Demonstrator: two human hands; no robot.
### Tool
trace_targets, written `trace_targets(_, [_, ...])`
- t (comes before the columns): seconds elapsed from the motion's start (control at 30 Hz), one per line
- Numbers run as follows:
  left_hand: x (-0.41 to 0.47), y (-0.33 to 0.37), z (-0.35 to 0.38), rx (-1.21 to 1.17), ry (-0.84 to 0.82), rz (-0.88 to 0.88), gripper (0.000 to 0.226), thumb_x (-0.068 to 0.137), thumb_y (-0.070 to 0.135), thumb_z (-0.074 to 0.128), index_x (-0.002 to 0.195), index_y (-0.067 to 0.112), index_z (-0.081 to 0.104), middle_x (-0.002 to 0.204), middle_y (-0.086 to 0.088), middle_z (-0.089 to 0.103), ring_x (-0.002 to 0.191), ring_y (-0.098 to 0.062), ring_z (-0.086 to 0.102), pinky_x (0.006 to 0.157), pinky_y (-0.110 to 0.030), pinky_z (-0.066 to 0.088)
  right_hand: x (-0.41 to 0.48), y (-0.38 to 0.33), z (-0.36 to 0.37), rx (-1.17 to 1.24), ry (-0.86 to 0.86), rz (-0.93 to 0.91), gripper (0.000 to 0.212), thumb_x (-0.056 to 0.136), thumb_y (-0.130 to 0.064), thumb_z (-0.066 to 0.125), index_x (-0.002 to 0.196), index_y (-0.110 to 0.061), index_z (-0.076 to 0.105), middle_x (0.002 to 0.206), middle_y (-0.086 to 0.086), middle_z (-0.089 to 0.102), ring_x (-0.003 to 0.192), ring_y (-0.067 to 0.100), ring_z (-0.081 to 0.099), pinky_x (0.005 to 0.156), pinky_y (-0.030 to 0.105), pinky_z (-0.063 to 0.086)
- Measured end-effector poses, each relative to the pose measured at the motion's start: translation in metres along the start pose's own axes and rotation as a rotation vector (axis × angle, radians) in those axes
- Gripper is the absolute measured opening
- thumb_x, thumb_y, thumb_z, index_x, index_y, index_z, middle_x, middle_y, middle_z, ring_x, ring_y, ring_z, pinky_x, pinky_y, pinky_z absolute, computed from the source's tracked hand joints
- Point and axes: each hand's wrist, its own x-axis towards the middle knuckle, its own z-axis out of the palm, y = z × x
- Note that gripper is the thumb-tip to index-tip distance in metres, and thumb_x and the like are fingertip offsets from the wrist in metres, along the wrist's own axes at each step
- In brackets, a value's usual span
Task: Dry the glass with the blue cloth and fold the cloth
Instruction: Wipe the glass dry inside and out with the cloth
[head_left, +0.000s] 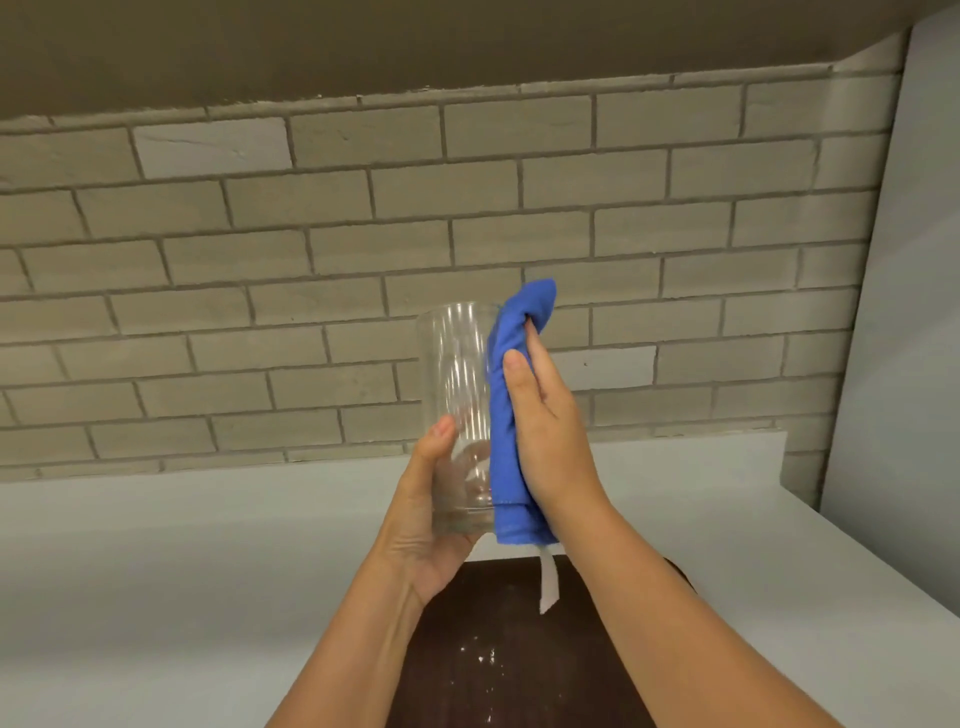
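A tall clear glass (457, 395) is held upright in the air in front of the brick wall. My left hand (431, 525) grips its base, thumb up along the near side. My right hand (545, 431) presses the blue cloth (506, 415) flat against the glass's right side, from rim to base. The cloth is bunched lengthwise, and a white label (548, 582) hangs from its lower end.
A dark brown board (498, 649) with white specks lies on the pale grey counter (208, 571) below my hands. A grey brick wall (311, 260) stands behind, and a white panel (893, 312) rises at the right.
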Motion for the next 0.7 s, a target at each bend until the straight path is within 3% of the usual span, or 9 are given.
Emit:
trace_targets(0.13, [0.006,-0.005,-0.007,-0.041,-0.034,0.023,0.069,0.038,0.055,0.081,0.1,0.024,0.072,0.095,-0.004,0.072,0.085,-0.019,0.069,0.077,-0.036,0.055,-0.028,0.028,0.002,0.138,0.005,0.182,0.042,0.093,-0.043,0.033,0.127,-0.024,0.05,0.125,0.005,0.061,0.114,0.016,0.057,0.105,0.045,0.042])
trace_targets(0.27, [0.007,-0.01,-0.006,0.064,-0.016,0.008,0.064,0.036,0.06,0.078,0.091,0.027,0.075,0.086,0.001,0.074,0.078,-0.014,0.069,0.072,-0.031,0.055,-0.04,0.039,0.003,0.172,0.111,0.204,0.053,0.083,-0.053,0.037,0.128,-0.027,0.048,0.133,0.003,0.056,0.123,0.017,0.052,0.107,0.045,0.038])
trace_targets(0.37, [0.011,-0.011,0.002,0.25,0.183,0.14,0.075,0.052,0.055,0.072,0.118,0.021,0.062,0.095,0.003,0.071,0.087,-0.013,0.067,0.076,-0.025,0.053,-0.039,0.035,-0.005,0.178,0.17,0.21,0.045,0.092,-0.043,0.035,0.129,-0.021,0.048,0.133,0.007,0.055,0.123,0.021,0.051,0.107,0.047,0.038])
trace_targets(0.4, [0.012,-0.011,0.004,0.345,0.254,0.209,0.071,0.059,0.052,0.069,0.122,0.023,0.057,0.098,0.003,0.067,0.091,-0.012,0.064,0.078,-0.022,0.051,-0.039,0.034,-0.008,0.173,0.186,0.213,0.043,0.094,-0.039,0.033,0.13,-0.02,0.047,0.133,0.008,0.055,0.123,0.023,0.051,0.107,0.048,0.038])
trace_targets(0.47, [0.01,-0.01,0.011,0.51,0.385,0.334,0.047,0.068,0.047,0.069,0.11,0.035,0.053,0.093,0.003,0.061,0.084,-0.01,0.059,0.07,-0.016,0.047,-0.039,0.032,-0.011,0.167,0.208,0.202,0.042,0.095,-0.036,0.031,0.13,-0.018,0.046,0.133,0.01,0.054,0.124,0.027,0.049,0.107,0.049,0.037])
trace_targets(0.53, [0.003,-0.009,0.018,0.612,0.423,0.368,0.023,0.077,0.041,0.062,0.097,0.039,0.052,0.095,0.004,0.062,0.086,-0.013,0.06,0.07,-0.02,0.048,-0.04,0.029,-0.011,0.16,0.222,0.175,0.041,0.094,-0.034,0.031,0.13,-0.021,0.046,0.134,0.005,0.054,0.124,0.021,0.05,0.108,0.04,0.039])
trace_targets(0.57, [0.0,-0.01,0.021,0.649,0.424,0.366,0.018,0.081,0.039,0.057,0.097,0.039,0.052,0.1,0.005,0.063,0.091,-0.012,0.061,0.076,-0.023,0.05,-0.041,0.028,-0.01,0.146,0.22,0.157,0.038,0.094,-0.033,0.031,0.129,-0.026,0.045,0.134,-0.003,0.053,0.123,0.012,0.049,0.107,0.028,0.04])
trace_targets(0.6, [-0.003,-0.011,0.022,0.682,0.42,0.362,0.02,0.083,0.04,0.053,0.103,0.037,0.052,0.106,0.006,0.064,0.097,-0.011,0.061,0.082,-0.025,0.051,-0.043,0.027,-0.009,0.132,0.208,0.145,0.036,0.094,-0.033,0.031,0.128,-0.032,0.042,0.133,-0.01,0.051,0.122,0.003,0.048,0.103,0.017,0.04])
trace_targets(0.7, [-0.008,-0.016,0.024,0.758,0.395,0.326,0.058,0.074,0.055,0.054,0.124,0.027,0.045,0.119,0.01,0.059,0.108,-0.008,0.059,0.09,-0.025,0.05,-0.049,0.025,-0.005,0.132,0.148,0.138,0.039,0.094,-0.033,0.032,0.132,-0.041,0.034,0.124,-0.023,0.05,0.116,-0.011,0.046,0.096,0.008,0.041])
